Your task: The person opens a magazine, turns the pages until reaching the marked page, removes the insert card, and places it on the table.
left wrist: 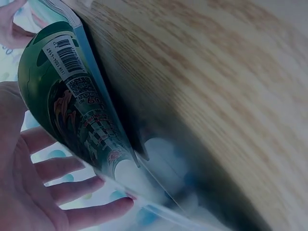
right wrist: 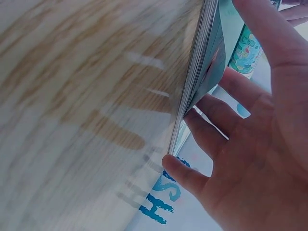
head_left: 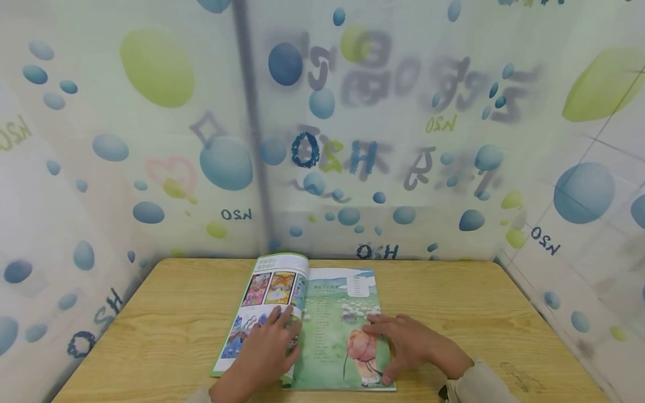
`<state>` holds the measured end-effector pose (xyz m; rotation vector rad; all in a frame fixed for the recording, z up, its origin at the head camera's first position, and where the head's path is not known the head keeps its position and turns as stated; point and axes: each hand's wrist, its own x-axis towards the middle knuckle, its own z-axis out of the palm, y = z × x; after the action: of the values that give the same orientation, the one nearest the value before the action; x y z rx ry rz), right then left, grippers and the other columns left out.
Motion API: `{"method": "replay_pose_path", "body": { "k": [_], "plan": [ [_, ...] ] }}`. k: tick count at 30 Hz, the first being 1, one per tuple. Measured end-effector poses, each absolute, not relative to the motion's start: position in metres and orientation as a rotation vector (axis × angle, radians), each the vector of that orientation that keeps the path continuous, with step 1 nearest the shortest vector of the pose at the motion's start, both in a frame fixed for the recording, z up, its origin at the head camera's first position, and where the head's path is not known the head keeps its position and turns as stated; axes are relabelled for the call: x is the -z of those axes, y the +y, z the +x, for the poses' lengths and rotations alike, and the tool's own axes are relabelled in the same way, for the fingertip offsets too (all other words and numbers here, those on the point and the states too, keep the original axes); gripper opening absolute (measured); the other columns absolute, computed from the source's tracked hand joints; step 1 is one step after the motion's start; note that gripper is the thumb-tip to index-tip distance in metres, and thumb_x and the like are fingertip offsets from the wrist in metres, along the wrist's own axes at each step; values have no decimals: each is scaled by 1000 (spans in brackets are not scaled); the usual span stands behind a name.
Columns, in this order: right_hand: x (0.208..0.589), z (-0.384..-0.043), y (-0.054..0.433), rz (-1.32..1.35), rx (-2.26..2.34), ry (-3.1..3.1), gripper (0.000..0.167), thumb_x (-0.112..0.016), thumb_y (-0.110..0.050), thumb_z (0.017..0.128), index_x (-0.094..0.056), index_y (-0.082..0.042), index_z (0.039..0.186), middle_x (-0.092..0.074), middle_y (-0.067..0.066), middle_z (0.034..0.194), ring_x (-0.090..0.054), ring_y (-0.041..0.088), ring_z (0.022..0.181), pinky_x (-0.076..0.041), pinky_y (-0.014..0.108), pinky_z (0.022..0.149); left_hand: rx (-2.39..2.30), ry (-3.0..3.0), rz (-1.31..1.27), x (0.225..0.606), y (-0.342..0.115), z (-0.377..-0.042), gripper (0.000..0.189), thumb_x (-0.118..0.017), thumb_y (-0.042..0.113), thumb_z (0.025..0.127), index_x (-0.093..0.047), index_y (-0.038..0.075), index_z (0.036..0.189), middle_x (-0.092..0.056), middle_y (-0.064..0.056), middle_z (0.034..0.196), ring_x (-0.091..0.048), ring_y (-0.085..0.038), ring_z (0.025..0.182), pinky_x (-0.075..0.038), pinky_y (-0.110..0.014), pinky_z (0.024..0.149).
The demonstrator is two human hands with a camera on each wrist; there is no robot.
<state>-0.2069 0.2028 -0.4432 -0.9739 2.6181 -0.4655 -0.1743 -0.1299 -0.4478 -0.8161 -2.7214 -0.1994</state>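
An open magazine (head_left: 330,369) lies on the wooden table, its left part bowed up near the spine. The left page (head_left: 234,322) carries framed colourful pictures; the right page (head_left: 330,341) is green with a painted figure in pink. My left hand (head_left: 264,350) rests on the left page near the spine, fingers spread and fairly straight. In the left wrist view the back cover (left wrist: 79,96) with a barcode curves up off the table beside that hand. My right hand (head_left: 410,341) touches the right page's outer edge, fingers extended, thumb by the lower corner. The page edges (right wrist: 195,62) show beside its fingertips.
The light wooden table (head_left: 166,319) extends to both sides of the magazine. A pale curtain (head_left: 322,224) printed with blue and green drops and H2O lettering surrounds the table at the back and sides.
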Motion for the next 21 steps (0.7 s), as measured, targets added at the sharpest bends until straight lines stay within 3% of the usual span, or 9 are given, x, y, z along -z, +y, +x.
{"method": "replay_pose_path", "body": {
  "k": [10,15,21],
  "plan": [
    [444,-209,202,-1017,447,2644,91,-85,-61,65,-58,-18,141,-48,10,150,-47,33,136,-40,61,103,224,-2770,-812,447,-129,-172,36,-67,27,90,-70,7,119,-57,-21,136,-54,-43,121,-55,-61,65],
    [444,-211,201,-1018,452,2652,90,-83,-63,66,-59,-17,139,-49,11,149,-48,35,134,-41,59,103,187,-2833,-797,444,-126,-169,45,-65,40,92,-69,7,122,-55,-20,139,-52,-45,126,-52,-68,75],
    [444,-212,198,-969,462,2645,87,-80,-66,68,-60,-18,139,-50,10,148,-47,34,135,-39,61,104,50,-2782,-828,440,-121,-163,61,-61,57,91,-70,4,119,-59,-19,133,-55,-41,123,-53,-65,75]
  ]
}}
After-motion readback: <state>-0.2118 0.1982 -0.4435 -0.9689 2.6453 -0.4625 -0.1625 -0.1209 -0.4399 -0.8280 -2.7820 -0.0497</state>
